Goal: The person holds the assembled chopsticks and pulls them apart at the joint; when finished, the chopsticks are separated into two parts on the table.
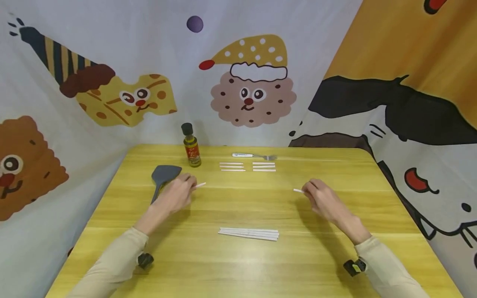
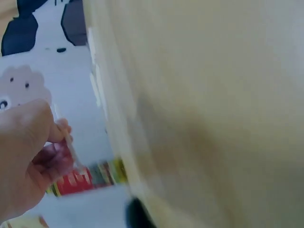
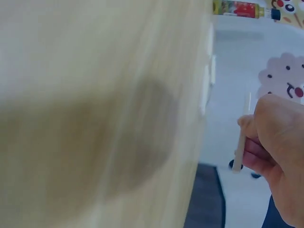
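My left hand [image 1: 178, 191] pinches a short, thin white stick [image 1: 201, 184] above the table, near the grey spatula. On the other side, my right hand [image 1: 325, 200] grips another short white stick [image 1: 298, 190] between thumb and fingers. Both wrist views show the held sticks clear of the tabletop. Further back lie two groups of short white sticks, a left group [image 1: 232, 167] and a right group [image 1: 264, 166], each set out in parallel rows. Closer to me, several longer white sticks [image 1: 249, 234] lie side by side in a bundle.
A grey spatula [image 1: 164, 173] lies at the left, partly hidden by my left hand and forearm. Behind it stands a dark-capped bottle [image 1: 192, 151] with a red label. A fork [image 1: 253, 156] with a white handle lies near the table's back edge, before a printed curtain [image 1: 156, 136].
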Tool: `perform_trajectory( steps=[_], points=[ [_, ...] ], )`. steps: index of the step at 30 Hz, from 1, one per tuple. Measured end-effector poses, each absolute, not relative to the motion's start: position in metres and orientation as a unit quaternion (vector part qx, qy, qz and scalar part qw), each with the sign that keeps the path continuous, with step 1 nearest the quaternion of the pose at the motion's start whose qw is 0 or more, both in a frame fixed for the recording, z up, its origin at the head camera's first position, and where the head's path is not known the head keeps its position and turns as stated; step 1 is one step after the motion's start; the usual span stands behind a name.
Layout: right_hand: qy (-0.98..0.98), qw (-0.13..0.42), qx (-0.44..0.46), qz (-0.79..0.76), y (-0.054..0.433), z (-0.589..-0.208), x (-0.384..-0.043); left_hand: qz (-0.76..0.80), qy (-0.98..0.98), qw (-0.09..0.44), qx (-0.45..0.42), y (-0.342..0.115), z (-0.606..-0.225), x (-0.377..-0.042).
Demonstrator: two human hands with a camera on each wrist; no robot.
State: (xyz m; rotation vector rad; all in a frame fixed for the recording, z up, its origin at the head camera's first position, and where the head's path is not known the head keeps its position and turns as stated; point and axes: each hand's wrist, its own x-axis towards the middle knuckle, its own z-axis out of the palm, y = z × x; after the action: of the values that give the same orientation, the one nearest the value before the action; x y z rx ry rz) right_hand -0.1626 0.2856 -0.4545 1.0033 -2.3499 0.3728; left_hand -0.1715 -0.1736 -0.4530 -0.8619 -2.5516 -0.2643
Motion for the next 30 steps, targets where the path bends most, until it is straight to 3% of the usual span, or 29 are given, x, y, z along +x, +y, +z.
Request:
perform_trajectory(
  steps=[5,10,20,30],
  points=[
    [-0.884,0.228,0.384,0.138,0.265,-0.456,-0.177,-0.121,-0.923,0.155,-0.330,-0.125,-0.453,-0.200],
    [-0.899,0.185,0.373,0.138,0.248,-0.464,-0.184,-0.124,-0.924,0.135,-0.335,-0.084,-0.459,-0.229],
    [-0.909,0.137,0.362,0.154,0.241,-0.477,-0.184,-0.144,-0.937,0.081,-0.307,-0.069,-0.475,-0.259],
    [-0.916,0.132,0.342,0.161,0.233,-0.487,-0.197,-0.123,-0.939,0.113,-0.301,-0.060,-0.490,-0.264]
  ],
)
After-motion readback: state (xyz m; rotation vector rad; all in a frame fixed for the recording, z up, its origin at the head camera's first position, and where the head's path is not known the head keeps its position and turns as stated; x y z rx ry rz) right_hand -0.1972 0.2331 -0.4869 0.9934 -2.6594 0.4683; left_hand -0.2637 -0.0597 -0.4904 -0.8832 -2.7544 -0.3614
